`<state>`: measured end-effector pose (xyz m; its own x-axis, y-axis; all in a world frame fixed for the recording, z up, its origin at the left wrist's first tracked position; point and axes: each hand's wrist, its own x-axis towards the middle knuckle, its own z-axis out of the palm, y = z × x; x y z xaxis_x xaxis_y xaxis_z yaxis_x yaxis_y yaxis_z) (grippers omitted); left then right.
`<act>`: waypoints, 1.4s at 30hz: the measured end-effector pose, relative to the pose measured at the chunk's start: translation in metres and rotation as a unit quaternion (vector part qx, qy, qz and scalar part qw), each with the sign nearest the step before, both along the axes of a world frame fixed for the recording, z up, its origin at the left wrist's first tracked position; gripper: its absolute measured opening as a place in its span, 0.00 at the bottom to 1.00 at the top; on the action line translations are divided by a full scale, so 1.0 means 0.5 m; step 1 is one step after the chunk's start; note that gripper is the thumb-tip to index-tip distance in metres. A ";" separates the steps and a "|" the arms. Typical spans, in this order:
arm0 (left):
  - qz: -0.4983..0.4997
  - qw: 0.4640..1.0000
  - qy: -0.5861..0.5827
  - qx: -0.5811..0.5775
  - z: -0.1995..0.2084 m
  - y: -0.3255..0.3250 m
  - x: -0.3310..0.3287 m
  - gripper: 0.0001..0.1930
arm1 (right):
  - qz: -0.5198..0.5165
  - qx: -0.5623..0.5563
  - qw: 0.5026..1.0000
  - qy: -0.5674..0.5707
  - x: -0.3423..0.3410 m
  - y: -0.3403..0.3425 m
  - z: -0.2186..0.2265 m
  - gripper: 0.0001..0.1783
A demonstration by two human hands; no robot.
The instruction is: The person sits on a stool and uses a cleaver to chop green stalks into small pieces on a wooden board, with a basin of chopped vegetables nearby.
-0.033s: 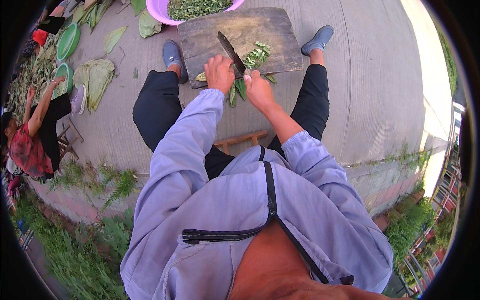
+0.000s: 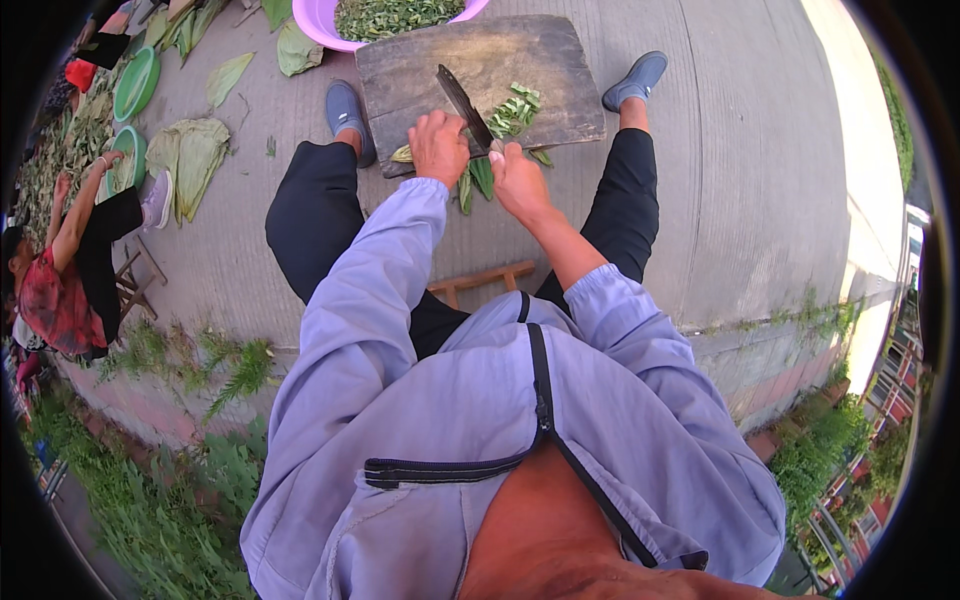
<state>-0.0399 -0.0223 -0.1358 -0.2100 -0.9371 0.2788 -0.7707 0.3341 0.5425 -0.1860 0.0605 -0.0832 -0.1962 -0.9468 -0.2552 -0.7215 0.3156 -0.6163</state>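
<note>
Knife (image 2: 462,100) unmoved; pink basin (image 2: 325,30) of chopped greens (image 2: 395,15) beyond board (image 2: 540,60).

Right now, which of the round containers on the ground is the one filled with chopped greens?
The pink basin just beyond the chopping board. The two green dishes lie far off to the left, beside another person.

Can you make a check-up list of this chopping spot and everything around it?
Surface: grey concrete ground.
Job's things: worn wooden chopping board; dark cleaver blade; cut green leaf pieces; long green leaves.
Clutter: pink plastic basin of chopped greens; loose leaves; green plates.
Hands: left hand grips the cleaver; right hand holds the leaves.
Cables: nothing seen.
Surroundings: another seated person; weeds; buildings.
</note>
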 end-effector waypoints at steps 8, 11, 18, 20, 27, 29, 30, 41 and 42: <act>0.000 0.999 0.022 0.025 -0.011 -0.005 0.011 0.09 | -0.013 -0.001 1.000 -0.002 -0.010 0.033 0.015 0.20; 0.004 0.999 0.015 0.030 -0.010 -0.003 0.006 0.08 | -0.014 0.018 1.000 -0.006 -0.018 0.041 0.023 0.20; 0.003 0.999 0.017 0.028 -0.014 -0.006 0.008 0.08 | 0.010 0.012 1.000 -0.024 -0.022 0.060 0.041 0.20; 0.004 1.000 0.018 0.025 -0.013 -0.008 0.006 0.08 | 0.012 0.013 0.999 -0.027 -0.022 0.063 0.044 0.20; -0.004 0.999 0.021 0.032 -0.022 -0.007 0.007 0.08 | 0.017 0.027 0.999 -0.034 -0.020 0.059 0.040 0.20; -0.008 0.999 0.020 0.034 -0.024 -0.009 0.006 0.08 | 0.017 0.029 0.999 -0.041 -0.019 0.053 0.037 0.20; -0.011 0.999 0.020 0.035 -0.026 -0.010 0.007 0.08 | 0.019 0.035 0.999 -0.031 -0.016 0.049 0.036 0.20; -0.008 1.000 0.027 0.005 -0.004 0.001 0.011 0.08 | 0.018 0.036 0.999 -0.009 0.011 0.033 0.034 0.19; -0.006 1.000 0.025 0.010 0.000 0.006 0.004 0.08 | 0.006 0.040 0.999 -0.004 0.010 0.037 0.031 0.19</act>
<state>-0.0378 -0.0195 -0.1356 -0.2078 -0.9401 0.2704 -0.7378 0.3321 0.5877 -0.1812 0.0791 -0.0676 -0.1819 -0.9260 -0.3308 -0.7214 0.3542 -0.5951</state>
